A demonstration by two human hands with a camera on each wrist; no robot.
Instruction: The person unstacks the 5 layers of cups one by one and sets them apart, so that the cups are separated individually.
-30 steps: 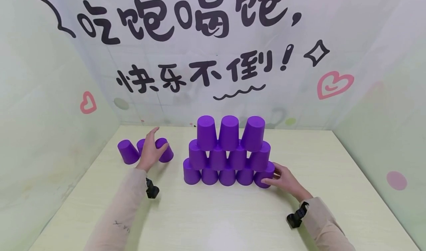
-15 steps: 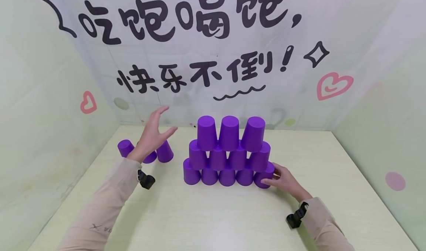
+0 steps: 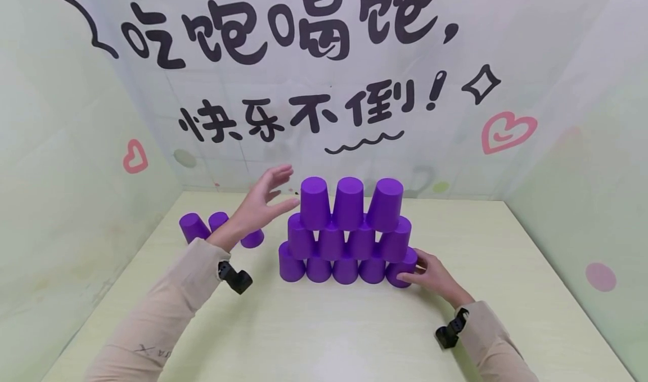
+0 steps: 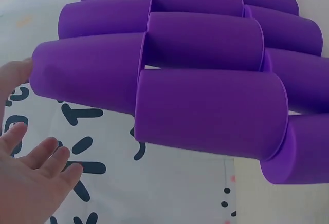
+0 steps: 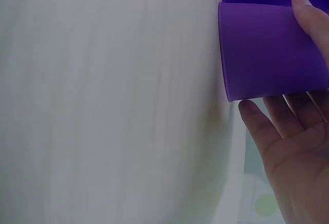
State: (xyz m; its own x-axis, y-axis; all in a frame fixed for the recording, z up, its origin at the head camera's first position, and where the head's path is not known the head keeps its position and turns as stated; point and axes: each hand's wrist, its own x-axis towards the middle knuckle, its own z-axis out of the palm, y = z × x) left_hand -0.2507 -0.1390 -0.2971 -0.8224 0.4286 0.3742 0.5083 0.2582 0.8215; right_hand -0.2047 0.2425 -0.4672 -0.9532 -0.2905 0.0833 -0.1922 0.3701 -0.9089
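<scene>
Purple cups stand upside down in a three-row stack mid-table in the head view. My left hand [image 3: 260,202] is raised just left of the stack, fingers apart and holding nothing. Its thumb lies beside the top-left cup [image 3: 314,205]; in the left wrist view the thumb tip is at the base of that cup [image 4: 87,72], contact unclear. At the stack's lower right corner my right hand [image 3: 432,275] holds the end cup [image 3: 402,261], thumb in front and fingers at its far side. The right wrist view shows thumb and fingers on opposite sides of this cup [image 5: 272,52].
Three loose purple cups stand at the left, inverted: an outer cup [image 3: 194,227], a middle cup [image 3: 219,220] and a right-hand cup [image 3: 252,239] partly behind my left wrist. A printed backdrop [image 3: 263,162] rises behind the pale table [image 3: 324,326].
My left hand has lifted off the loose cups and moved right to beside the stack's top row, carrying nothing. The right hand stays on the bottom end cup.
</scene>
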